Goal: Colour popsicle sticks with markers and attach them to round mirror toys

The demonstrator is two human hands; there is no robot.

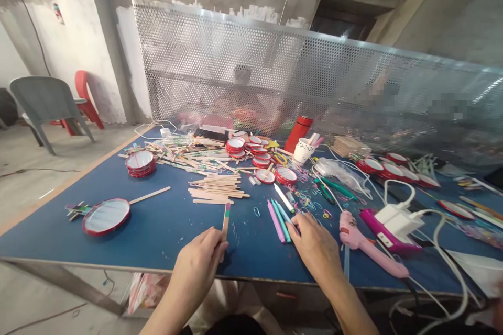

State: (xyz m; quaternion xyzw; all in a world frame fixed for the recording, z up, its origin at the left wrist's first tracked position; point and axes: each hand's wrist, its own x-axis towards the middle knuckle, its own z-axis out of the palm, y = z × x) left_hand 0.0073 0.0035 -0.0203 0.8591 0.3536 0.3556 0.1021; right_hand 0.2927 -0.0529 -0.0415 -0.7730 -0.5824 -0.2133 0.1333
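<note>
My left hand is closed round a flat wooden craft stick, held upright near the table's front edge, its upper end coloured purple and green. My right hand has its fingers closed on a blue marker at the right of a small row of markers. Beside it lie a teal marker and a purple marker, with a white-barrelled marker just behind. A pile of plain craft sticks lies beyond my left hand. The lower end of the held stick is hidden by my fingers.
A red-rimmed hand drum with a stick handle lies at left, and stacked drums stand behind it. To the right are a pink glue gun and a magenta power strip with cables. A perforated metal screen borders the far edge.
</note>
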